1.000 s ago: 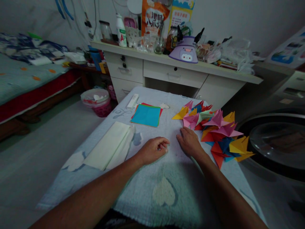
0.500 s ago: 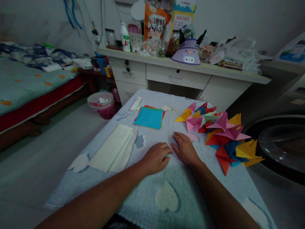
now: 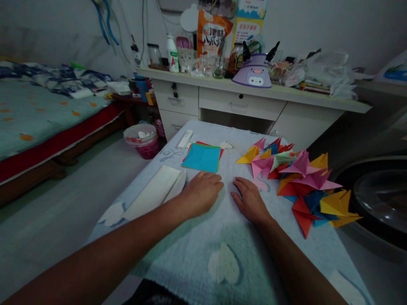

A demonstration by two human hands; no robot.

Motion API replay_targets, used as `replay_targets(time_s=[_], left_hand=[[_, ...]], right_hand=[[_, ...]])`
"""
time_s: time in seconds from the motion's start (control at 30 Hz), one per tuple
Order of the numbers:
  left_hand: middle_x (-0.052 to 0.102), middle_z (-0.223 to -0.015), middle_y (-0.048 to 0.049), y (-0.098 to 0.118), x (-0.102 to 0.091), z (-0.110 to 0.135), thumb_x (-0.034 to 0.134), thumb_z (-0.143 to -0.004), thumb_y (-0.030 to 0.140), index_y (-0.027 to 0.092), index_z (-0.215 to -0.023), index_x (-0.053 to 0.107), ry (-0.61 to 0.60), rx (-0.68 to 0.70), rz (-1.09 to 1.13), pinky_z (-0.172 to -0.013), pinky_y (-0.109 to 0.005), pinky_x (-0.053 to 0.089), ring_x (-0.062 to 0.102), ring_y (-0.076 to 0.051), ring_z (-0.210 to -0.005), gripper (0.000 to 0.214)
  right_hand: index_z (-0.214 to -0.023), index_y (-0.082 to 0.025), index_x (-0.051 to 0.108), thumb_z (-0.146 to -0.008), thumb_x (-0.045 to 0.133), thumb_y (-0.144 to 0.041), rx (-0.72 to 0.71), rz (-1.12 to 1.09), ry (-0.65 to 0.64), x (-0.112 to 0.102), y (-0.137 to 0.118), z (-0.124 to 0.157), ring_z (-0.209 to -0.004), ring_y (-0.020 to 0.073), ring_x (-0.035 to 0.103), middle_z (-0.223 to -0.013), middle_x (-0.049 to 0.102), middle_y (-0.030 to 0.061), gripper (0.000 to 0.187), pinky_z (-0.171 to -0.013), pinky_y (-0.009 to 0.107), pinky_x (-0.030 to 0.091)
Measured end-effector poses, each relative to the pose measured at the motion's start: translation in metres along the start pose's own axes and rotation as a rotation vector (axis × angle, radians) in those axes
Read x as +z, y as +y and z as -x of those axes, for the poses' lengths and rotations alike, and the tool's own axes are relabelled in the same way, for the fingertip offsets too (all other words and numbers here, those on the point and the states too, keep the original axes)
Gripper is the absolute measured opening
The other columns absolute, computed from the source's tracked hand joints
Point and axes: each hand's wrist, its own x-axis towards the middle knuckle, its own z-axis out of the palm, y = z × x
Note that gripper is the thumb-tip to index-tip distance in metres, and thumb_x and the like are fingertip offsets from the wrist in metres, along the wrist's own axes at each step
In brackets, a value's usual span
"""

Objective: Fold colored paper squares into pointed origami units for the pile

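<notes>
My left hand (image 3: 201, 193) rests palm down on the pale blue cloth (image 3: 203, 241) covering the table, fingers stretched toward a stack of coloured paper squares (image 3: 202, 157) with a blue sheet on top. My right hand (image 3: 249, 200) lies flat beside it, fingers apart, holding nothing. A heap of folded paper shapes (image 3: 299, 183) in pink, red, yellow and blue sits just right of my right hand. A folded cream sheet (image 3: 156, 192) lies left of my left hand.
A small white box (image 3: 185, 139) lies at the table's far left. Behind the table stands a white desk (image 3: 241, 99) crowded with bottles, packets and a purple toy. A pink bin (image 3: 141, 140) and a bed (image 3: 38, 123) are on the left, a round drum (image 3: 378, 199) at right.
My left hand has uncurled and slid forward toward the paper stack. My right hand moved slightly left and lies flat. The view shifted a little to the left.
</notes>
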Motion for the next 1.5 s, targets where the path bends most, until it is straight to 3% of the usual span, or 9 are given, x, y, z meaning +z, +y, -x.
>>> replay_targets(time_s=[0.13,0.27,0.37,0.63,1.0,1.27,1.5], left_hand=[[0.045,-0.147,-0.0140,-0.061,0.014,-0.023,0.061,-0.084,0.026,0.017,-0.135,0.047,-0.017,-0.246,-0.036,-0.110,-0.044,0.031,0.038,-0.029,-0.137,0.054],[0.034,-0.154,-0.0183,-0.089,0.032,-0.036,0.063,-0.084,0.048,0.014,-0.144,0.035,-0.020,-0.293,-0.032,-0.115,-0.049,0.023,0.028,-0.033,-0.143,0.074],[0.035,-0.153,-0.0197,-0.093,0.040,-0.038,0.064,-0.082,0.054,0.013,-0.143,0.036,-0.033,-0.291,-0.022,-0.114,-0.048,0.028,0.031,-0.034,-0.142,0.079],[0.055,-0.136,-0.0164,-0.099,0.053,-0.041,0.050,-0.094,0.037,0.016,-0.124,0.056,-0.003,-0.275,0.011,-0.106,-0.040,0.038,0.051,-0.028,-0.128,0.037],[0.067,-0.123,-0.0098,-0.108,0.036,-0.040,0.047,-0.095,0.033,0.019,-0.121,0.061,0.016,-0.263,0.165,-0.091,-0.029,0.045,0.062,-0.023,-0.110,0.033],[0.071,-0.088,-0.0079,-0.099,0.036,-0.042,0.043,-0.093,0.023,0.017,-0.093,0.070,0.090,-0.405,0.157,-0.072,-0.027,0.042,0.064,-0.021,-0.083,0.028],[0.070,-0.080,-0.0065,-0.094,0.037,-0.046,0.055,-0.087,0.028,0.017,-0.082,0.070,0.208,-0.516,0.210,-0.067,-0.028,0.039,0.061,-0.021,-0.076,0.019]], right_hand=[[-0.123,-0.012,0.061,-0.092,0.053,-0.032,-0.003,-0.005,0.004,-0.001,0.000,0.000,-0.122,0.0285,0.053,-0.132,0.058,0.0168,0.038,-0.106,0.046,0.041],[-0.122,-0.013,0.061,-0.092,0.052,-0.033,-0.006,-0.019,0.013,0.000,0.002,0.000,-0.121,0.0284,0.054,-0.131,0.059,0.0168,0.037,-0.105,0.047,0.042],[-0.122,-0.014,0.061,-0.092,0.053,-0.033,0.000,-0.032,0.014,-0.001,0.002,0.000,-0.121,0.0284,0.054,-0.131,0.059,0.0163,0.036,-0.105,0.048,0.042],[-0.122,-0.013,0.061,-0.091,0.053,-0.033,0.009,-0.043,-0.001,-0.002,0.001,0.000,-0.122,0.0281,0.052,-0.132,0.058,0.0166,0.037,-0.106,0.047,0.040],[-0.122,-0.017,0.061,-0.092,0.052,-0.035,0.005,-0.059,0.008,-0.001,0.003,0.000,-0.122,0.0276,0.053,-0.131,0.059,0.0150,0.036,-0.105,0.047,0.041],[-0.122,-0.014,0.060,-0.092,0.052,-0.034,0.018,-0.052,-0.008,-0.003,0.001,0.000,-0.122,0.0277,0.052,-0.131,0.058,0.0158,0.037,-0.106,0.047,0.040],[-0.121,-0.016,0.060,-0.091,0.052,-0.034,0.011,-0.060,0.002,-0.002,0.002,-0.001,-0.122,0.0277,0.052,-0.131,0.058,0.0152,0.036,-0.105,0.047,0.041]])
